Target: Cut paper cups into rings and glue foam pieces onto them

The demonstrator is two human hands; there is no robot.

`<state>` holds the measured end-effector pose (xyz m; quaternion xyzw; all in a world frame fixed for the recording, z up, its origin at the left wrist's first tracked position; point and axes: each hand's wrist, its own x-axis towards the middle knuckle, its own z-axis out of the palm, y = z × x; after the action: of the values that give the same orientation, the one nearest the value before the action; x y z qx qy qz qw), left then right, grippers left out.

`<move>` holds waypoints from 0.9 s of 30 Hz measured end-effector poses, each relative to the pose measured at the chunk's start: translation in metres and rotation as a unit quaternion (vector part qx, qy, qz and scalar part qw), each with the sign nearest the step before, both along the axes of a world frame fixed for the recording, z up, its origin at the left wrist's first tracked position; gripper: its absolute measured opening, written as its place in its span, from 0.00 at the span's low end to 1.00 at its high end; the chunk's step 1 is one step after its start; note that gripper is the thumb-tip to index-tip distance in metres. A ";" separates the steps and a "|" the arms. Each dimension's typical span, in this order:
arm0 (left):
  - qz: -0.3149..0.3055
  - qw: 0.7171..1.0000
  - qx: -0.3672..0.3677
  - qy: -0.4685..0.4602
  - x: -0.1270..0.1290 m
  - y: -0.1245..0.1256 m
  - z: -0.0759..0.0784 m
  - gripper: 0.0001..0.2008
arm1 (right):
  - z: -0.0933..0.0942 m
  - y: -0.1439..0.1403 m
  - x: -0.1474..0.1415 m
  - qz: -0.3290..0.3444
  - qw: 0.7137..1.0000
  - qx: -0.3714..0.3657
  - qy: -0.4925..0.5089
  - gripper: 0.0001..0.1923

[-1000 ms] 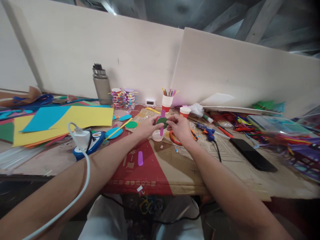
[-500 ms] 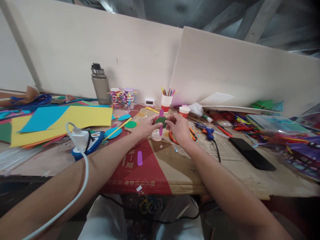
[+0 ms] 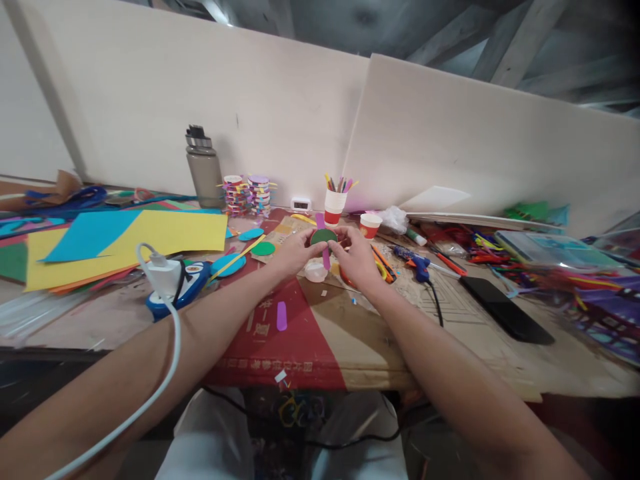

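Between both hands, above the cardboard, is a dark green paper disc [image 3: 324,236] with a purple strip [image 3: 326,259] sticking out above and below it. My left hand [image 3: 296,253] grips the disc's left edge, thumb in front. On the right edge, my right hand [image 3: 354,253] closes round it with thumb and fingers. What lies behind the disc is mostly hidden. Just below sits a small whitish cup-like piece [image 3: 315,271]. A loose purple paper strip [image 3: 282,316] lies nearer me on the red part of the cardboard [image 3: 300,360].
To the right are a blue glue gun [image 3: 420,267] with its cord and a black phone [image 3: 505,310]. A power strip [image 3: 180,290] with a white cable stands left, beside coloured paper sheets [image 3: 185,233]. Behind are a bottle [image 3: 204,170] and a paper cup of pencils [image 3: 335,205].
The disc and its purple strip have turned slightly, the strip's top now leaning left. My right hand has shifted its thumb onto the disc's lower right edge.
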<state>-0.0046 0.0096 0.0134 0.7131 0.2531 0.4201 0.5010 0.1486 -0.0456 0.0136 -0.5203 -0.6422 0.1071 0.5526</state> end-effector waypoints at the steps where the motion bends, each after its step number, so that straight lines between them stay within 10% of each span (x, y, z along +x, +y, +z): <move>1: 0.004 1.000 -0.015 -0.008 0.000 -0.001 0.000 0.23 | 0.000 0.001 0.000 0.011 1.000 -0.015 0.014 0.13; 27: -0.039 0.980 -0.191 -0.036 0.002 -0.009 0.006 0.17 | 0.003 0.001 0.000 0.107 0.910 -0.230 0.329 0.13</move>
<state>-0.0030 0.0001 0.0192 0.5981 0.2827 0.3694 0.6526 0.1484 -0.0441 0.0168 -0.4961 -0.4334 0.4756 0.5830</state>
